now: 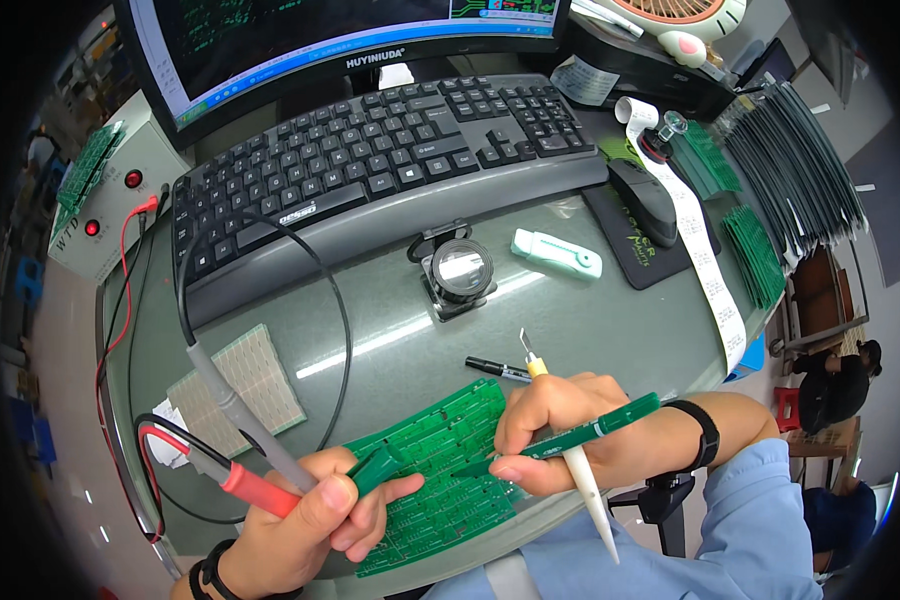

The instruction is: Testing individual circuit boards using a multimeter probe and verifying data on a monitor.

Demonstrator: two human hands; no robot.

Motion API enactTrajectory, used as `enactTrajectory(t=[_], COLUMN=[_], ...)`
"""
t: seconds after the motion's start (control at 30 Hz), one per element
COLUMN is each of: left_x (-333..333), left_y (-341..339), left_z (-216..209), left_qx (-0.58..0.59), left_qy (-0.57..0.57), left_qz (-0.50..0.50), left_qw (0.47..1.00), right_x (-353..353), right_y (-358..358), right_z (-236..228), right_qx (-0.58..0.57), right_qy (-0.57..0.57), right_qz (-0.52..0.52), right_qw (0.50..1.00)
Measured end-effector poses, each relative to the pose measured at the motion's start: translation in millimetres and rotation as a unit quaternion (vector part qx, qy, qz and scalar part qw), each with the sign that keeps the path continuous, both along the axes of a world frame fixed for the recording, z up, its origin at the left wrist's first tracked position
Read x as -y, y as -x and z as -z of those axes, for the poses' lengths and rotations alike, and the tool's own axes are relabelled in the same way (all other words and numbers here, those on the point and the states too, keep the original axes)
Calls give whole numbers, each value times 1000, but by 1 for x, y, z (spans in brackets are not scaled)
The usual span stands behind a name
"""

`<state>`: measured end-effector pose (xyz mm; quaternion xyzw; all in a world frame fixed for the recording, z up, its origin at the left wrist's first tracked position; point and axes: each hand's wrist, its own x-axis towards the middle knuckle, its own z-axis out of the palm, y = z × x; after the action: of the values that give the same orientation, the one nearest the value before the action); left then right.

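Observation:
My left hand (305, 525) is closed on a green marker cap (378, 467), a red test probe (258, 489) and a grey test probe (232, 400), the probes trailing their leads. In my right hand (567, 408) is an uncapped green marker (595, 427), its tip pointing left over a green circuit board (435, 515). Whether that tip touches the board I cannot tell. The same hand also grips a craft knife (588, 490) with a pale handle, blade upward. The board lies at the near edge of the desk, partly hidden by both hands.
Beyond the board lie a black marker (497, 369), a magnifier loupe (461, 270) and a mint-green correction tape or cutter (557, 255). A keyboard (370, 165) spans the back, with a mouse (642, 203) and paper strip (705, 270) right. Stacked boards (753, 257) stand farther right; a tester box (120, 190) left.

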<state>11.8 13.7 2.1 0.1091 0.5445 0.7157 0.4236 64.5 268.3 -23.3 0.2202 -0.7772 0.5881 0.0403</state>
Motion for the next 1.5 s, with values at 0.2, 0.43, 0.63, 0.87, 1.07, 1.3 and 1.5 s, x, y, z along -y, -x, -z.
enactTrajectory(t=[0.2,0.43,0.63,0.87,1.07,1.3,1.5], left_x=[0,-1,0,0,1,7,7], left_y=[1,-1,1,3,4,-2,-6], left_z=[0,-1,-1,-1,0,-4,-10], left_qx=[-7,-2,-9,-10,-18,-35,-56], left_qy=[-3,2,1,-10,-33,-72,-58], left_qz=[9,-1,5,18,57,98,133], left_qw=[1000,1000,1000,1000,998,992,988], right_x=[0,2,0,-3,-10,-1,22], right_y=[-2,-1,-1,2,9,1,-7], right_z=[1,-1,0,-8,-35,-55,-57], right_qx=[6,3,11,73,237,242,171], right_qy=[-8,-11,-14,44,255,251,194], right_qz=[3,0,-1,9,21,17,-41], right_qw=[1000,1000,1000,996,937,937,965])
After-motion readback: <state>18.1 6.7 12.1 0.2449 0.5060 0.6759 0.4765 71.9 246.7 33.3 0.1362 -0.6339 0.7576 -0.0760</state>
